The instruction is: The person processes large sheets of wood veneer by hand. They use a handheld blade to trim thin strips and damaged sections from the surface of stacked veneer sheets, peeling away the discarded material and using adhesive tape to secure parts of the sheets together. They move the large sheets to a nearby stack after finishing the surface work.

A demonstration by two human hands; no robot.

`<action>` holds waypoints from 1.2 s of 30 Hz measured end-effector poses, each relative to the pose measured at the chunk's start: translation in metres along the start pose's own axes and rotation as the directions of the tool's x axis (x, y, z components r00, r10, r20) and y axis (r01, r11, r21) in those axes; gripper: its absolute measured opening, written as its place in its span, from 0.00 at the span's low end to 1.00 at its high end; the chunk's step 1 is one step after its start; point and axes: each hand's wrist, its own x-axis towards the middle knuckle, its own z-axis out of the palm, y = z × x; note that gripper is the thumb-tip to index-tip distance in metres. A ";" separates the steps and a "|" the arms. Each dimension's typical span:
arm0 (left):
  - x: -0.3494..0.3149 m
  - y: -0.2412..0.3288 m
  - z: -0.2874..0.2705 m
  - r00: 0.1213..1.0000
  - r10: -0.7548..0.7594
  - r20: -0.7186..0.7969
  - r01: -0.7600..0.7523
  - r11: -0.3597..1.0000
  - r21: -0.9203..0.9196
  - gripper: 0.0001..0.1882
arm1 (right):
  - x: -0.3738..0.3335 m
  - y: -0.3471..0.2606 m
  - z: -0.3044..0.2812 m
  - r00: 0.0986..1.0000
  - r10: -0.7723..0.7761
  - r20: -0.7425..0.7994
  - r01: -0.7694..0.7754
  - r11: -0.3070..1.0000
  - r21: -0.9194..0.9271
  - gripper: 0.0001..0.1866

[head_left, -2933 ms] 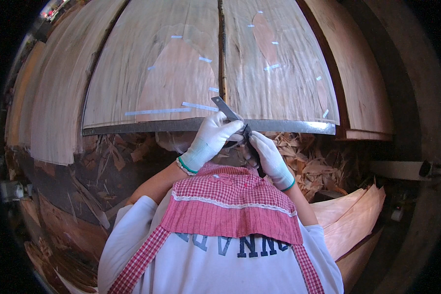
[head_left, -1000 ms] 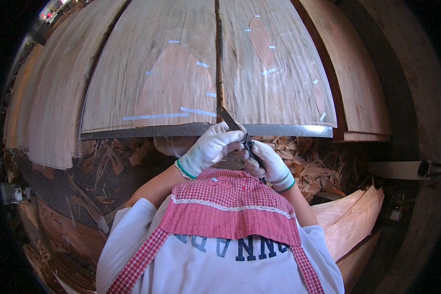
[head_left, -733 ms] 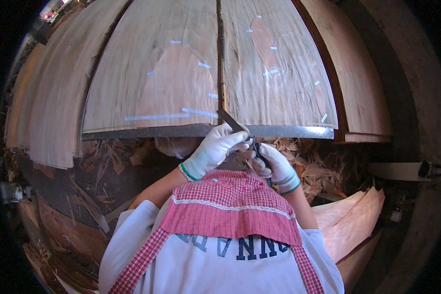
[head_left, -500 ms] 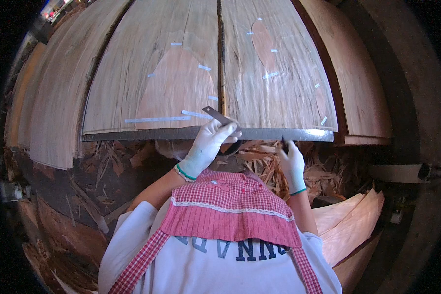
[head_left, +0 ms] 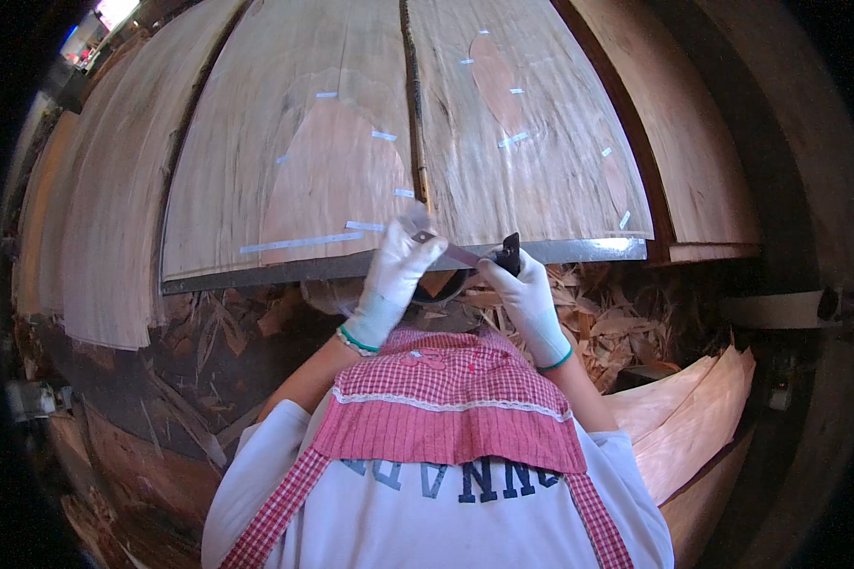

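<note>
Both my hands wear white gloves with green cuffs and meet over the front edge of the veneer sheets. A thin metal strip [head_left: 461,254] with a hole near one end runs between them. My left hand [head_left: 397,270] is closed, pinching the strip near its holed end; its fingertips are blurred. My right hand [head_left: 529,293] is closed round a black-handled tool [head_left: 510,254], and its fingers also meet the strip's other end. Whether tool and strip are joined is hidden. Beyond lie two pale wood veneer sheets [head_left: 560,180], with pinkish patches [head_left: 337,171] fixed by pieces of light-blue tape [head_left: 296,244].
A dark metal edge [head_left: 285,273] runs along the sheets' front. More veneer stacks stand at left [head_left: 123,209] and right [head_left: 683,142]. Wood scraps [head_left: 626,332] are heaped below the edge. Loose veneer pieces [head_left: 683,408] lie at my right side.
My right hand has moved up and left with the black-handled tool, up to the strip. My left hand has shifted slightly left, and the strip's holed end now sits nearer its fingers.
</note>
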 end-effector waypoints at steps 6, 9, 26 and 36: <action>0.009 0.044 -0.001 0.824 -0.039 0.565 -0.498 0.425 0.756 0.17 | 0.006 0.006 -0.014 0.972 -0.024 0.233 0.109 0.929 -0.355 0.18; 0.006 0.044 0.004 0.851 -0.275 0.447 -0.301 0.442 0.845 0.15 | 0.006 0.000 -0.004 0.983 -0.155 0.098 0.178 0.937 -0.302 0.15; 0.028 0.020 0.004 0.989 -0.109 0.102 0.037 0.843 0.536 0.12 | -0.016 0.043 -0.011 0.903 -0.340 0.264 0.423 0.811 -0.403 0.12; 0.035 0.048 0.022 0.990 0.143 0.007 -0.133 0.899 0.417 0.18 | -0.005 0.015 0.004 0.979 -0.042 0.201 0.046 0.999 -0.015 0.13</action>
